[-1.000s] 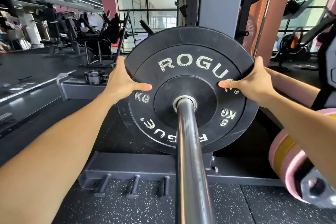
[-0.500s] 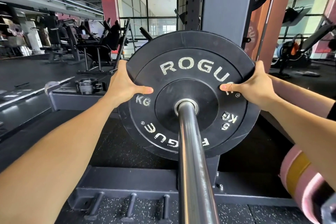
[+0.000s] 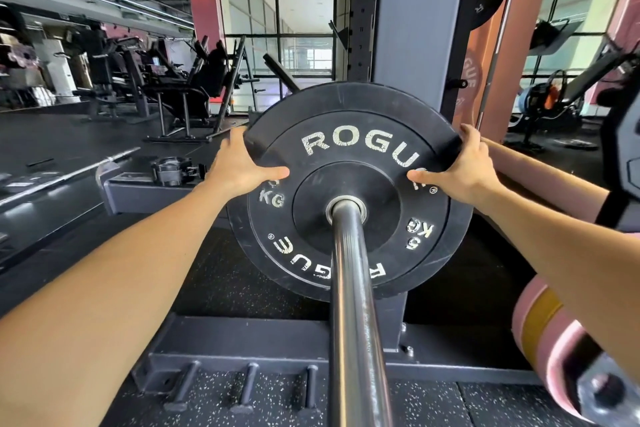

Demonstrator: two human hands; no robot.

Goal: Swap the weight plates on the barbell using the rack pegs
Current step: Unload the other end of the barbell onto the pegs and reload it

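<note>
Gym rack | both hands: L, R grip black plate rim

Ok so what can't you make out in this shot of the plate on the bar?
Head view, the only one:
- Fingers of the left hand and right hand: curled behind the black plate, only thumbs show.
- What sits behind that plate: hidden by its face.
- Bar sleeve near end: cut off by the bottom edge.
- Pink plate: cropped at right, markings unreadable.
</note>
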